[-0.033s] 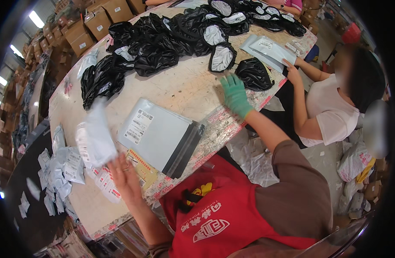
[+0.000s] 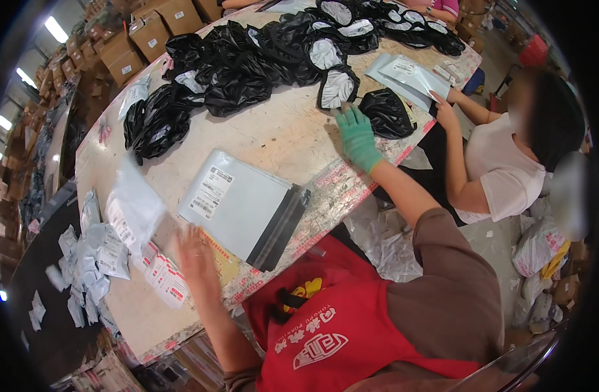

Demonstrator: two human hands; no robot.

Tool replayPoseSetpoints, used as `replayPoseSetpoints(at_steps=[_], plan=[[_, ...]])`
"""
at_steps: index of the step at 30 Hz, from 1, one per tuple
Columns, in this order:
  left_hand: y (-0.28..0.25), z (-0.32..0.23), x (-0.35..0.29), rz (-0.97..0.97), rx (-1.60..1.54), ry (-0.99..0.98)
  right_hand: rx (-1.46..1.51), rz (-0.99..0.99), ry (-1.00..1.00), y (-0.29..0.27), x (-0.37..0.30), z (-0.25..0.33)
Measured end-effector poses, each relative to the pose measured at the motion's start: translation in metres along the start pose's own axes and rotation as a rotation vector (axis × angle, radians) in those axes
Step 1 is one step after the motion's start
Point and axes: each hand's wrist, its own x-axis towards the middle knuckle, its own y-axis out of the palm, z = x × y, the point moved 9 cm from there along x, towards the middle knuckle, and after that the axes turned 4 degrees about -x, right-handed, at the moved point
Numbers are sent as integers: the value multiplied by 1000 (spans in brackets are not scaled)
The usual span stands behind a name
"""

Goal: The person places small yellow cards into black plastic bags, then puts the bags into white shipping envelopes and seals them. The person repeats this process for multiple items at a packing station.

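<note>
My bare left hand [image 2: 196,256] is blurred, its fingers stretched out beside the grey mailer stack. A white plastic mailer [image 2: 135,206], also blurred, lies just beyond it to the left, apart from the fingers. My right hand [image 2: 358,134], in a green glove with a bare fingertip showing, rests with fingers spread at the table's right side. It is nearest to a shiny black gathered cover with a white inside [image 2: 338,89] and a plain black one [image 2: 385,114]. Between my hands lies a stack of grey mailers [image 2: 247,199] with a label and black flap edges.
More black covers [image 2: 237,78] heap along the table's [image 2: 267,134] far side. Red-and-white printed bags [image 2: 165,277] lie near left. Beyond the left edge several filled mailers [image 2: 110,251] pile on a dark surface. At right a co-worker handles a grey mailer [image 2: 410,75]. Cartons [image 2: 147,36] stand behind.
The white mailer has shifted left, away from my left hand, which has moved slightly up. A small packet at the far left has moved onto the mailer pile. My right hand stays almost still.
</note>
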Motion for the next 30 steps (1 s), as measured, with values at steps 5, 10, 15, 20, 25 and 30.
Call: replayPoseSetpoints(at_steps=[5, 10, 15, 20, 25, 30], plan=[[99, 71, -32, 488, 1436, 384, -103, 16, 103, 57, 42, -35], [112, 73, -35, 523, 1512, 431, 204, -103, -65, 32, 30, -16], [79, 61, -23, 291, 754, 268, 566, -52, -408, -64, -38, 105], [107, 89, 1, 391, 641, -102, 764, -34, -577, -114, -90, 169], [111, 78, -5, 378, 969, 75, 702, 31, -613, -115, -65, 171], [103, 25, 11, 98, 1502, 489, 611, 206, -677, -122, -64, 155]])
